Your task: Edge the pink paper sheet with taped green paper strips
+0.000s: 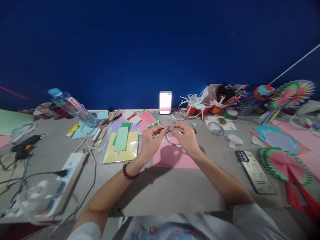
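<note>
My left hand and my right hand meet above the middle of the table, fingertips pinched close together. A small thin piece shows at the fingertips, too small to name. Just under the hands is a white ring like a roll of tape, partly hidden by my right hand; I cannot tell whether the fingers touch it. Below lies a pink paper sheet on the grey table. Behind my left hand is a pink folded paper with green edges.
Left are a yellow packet with green paper pieces, a tilted bottle, and a power strip with cables. Right are a phone, folded paper fans, and a tape roll. A lit screen and red cups stand behind.
</note>
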A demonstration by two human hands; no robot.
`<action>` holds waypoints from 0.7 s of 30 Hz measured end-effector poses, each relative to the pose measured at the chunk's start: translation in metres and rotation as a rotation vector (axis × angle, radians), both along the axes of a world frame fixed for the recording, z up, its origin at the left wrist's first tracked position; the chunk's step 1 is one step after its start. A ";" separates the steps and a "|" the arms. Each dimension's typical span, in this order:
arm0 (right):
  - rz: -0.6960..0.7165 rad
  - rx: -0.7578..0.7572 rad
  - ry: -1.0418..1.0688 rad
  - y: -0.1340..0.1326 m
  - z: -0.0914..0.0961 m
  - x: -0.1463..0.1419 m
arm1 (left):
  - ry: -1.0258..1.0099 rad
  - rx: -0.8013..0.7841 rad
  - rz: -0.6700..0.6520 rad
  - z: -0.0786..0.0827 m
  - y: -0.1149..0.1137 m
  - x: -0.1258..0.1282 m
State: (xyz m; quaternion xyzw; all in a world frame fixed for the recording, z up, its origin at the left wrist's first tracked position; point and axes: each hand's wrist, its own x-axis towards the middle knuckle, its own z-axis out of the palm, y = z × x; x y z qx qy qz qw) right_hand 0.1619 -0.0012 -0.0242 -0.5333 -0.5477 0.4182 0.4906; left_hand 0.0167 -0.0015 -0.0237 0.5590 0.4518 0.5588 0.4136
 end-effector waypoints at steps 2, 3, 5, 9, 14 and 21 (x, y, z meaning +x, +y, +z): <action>-0.002 0.000 -0.001 0.000 0.000 0.000 | 0.006 0.003 0.003 0.001 -0.001 0.000; -0.002 0.002 -0.002 -0.001 0.001 0.000 | 0.013 0.007 0.005 0.001 -0.001 0.001; -0.001 0.014 -0.002 -0.001 0.001 0.000 | 0.027 0.021 0.011 0.002 -0.002 0.001; 0.005 0.030 -0.006 -0.002 0.002 -0.002 | 0.074 0.038 0.024 0.001 -0.004 0.000; -0.011 0.009 -0.009 -0.002 0.001 -0.004 | 0.091 0.037 0.058 -0.007 -0.005 0.002; 0.012 0.028 0.055 0.003 -0.006 -0.003 | 0.132 0.097 0.090 -0.012 -0.004 0.002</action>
